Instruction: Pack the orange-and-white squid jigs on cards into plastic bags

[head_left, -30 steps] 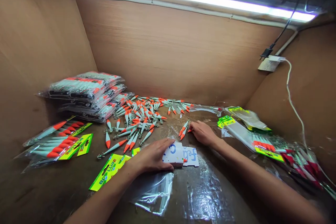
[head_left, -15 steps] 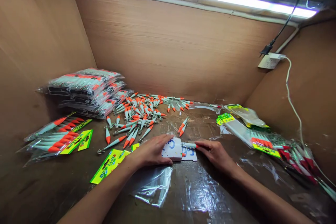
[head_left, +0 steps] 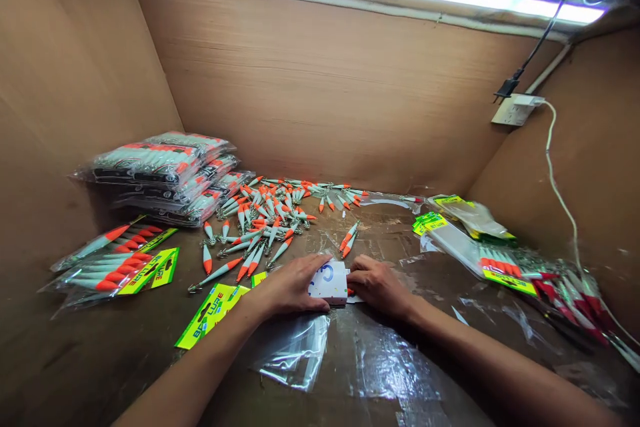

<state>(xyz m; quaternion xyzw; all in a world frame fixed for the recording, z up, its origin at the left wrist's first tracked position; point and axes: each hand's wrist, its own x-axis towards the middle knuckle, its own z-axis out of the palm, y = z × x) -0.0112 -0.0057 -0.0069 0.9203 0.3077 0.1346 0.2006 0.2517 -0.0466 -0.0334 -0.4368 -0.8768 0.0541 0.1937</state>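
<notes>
My left hand [head_left: 295,285] is closed around a small white printed card sleeve [head_left: 330,282], thumb at its near edge and fingers over the far side. My right hand [head_left: 377,285] is pinched at the sleeve's right end, its fingers closed on a fishing lure that they almost entirely hide. A bit of orange tip shows below those fingertips. Under my left hand lie clear plastic bags [head_left: 295,353] with a yellow-green header card [head_left: 213,310]. Just beyond my hands, two orange-and-white lures [head_left: 349,239] rest side by side on the table.
A loose pile of lures [head_left: 270,213] spreads across the back. Stacked packs of lures [head_left: 160,173] stand at the left, with filled bags [head_left: 110,267] before them. At right lie empty header bags [head_left: 455,247] and red-and-white lures [head_left: 570,300]. A white cable [head_left: 553,173] hangs down the right wall.
My right hand has moved left, up against the sleeve's end, carrying the lure inward; the lure's body and the card flap are now mostly covered. My left hand stays on the sleeve.
</notes>
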